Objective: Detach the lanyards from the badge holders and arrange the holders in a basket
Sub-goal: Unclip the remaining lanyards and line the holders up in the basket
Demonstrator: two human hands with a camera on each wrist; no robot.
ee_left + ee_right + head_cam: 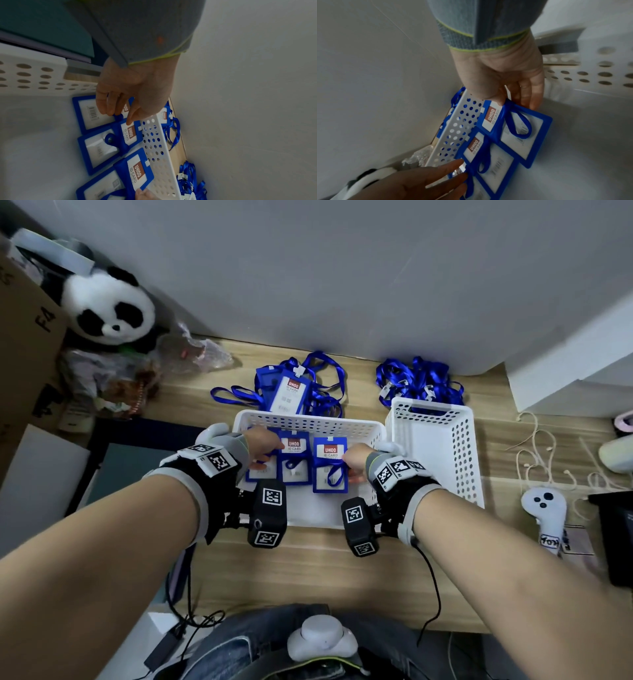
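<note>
Three blue badge holders lie side by side in the white basket (308, 421). My left hand (262, 455) (118, 113) rests its straight fingers on the left holder (89, 115), and its thumb touches the middle holder (294, 465) (101, 147). My right hand (352, 465) (515, 104) pinches the top corner of the right holder (330, 470) (522, 132), thumb on its face and fingers behind its edge. That holder sits slightly askew beside the basket's far wall (453, 132). Short blue loops lie on the middle and right holders.
Behind the basket lie more holders with blue lanyards (289, 390) attached. A heap of loose lanyards (419, 381) lies at the back right. A second white basket (442, 446) stands to the right. A panda plush (109, 306), a cardboard box (24, 344) and a white controller (544, 508) flank the desk.
</note>
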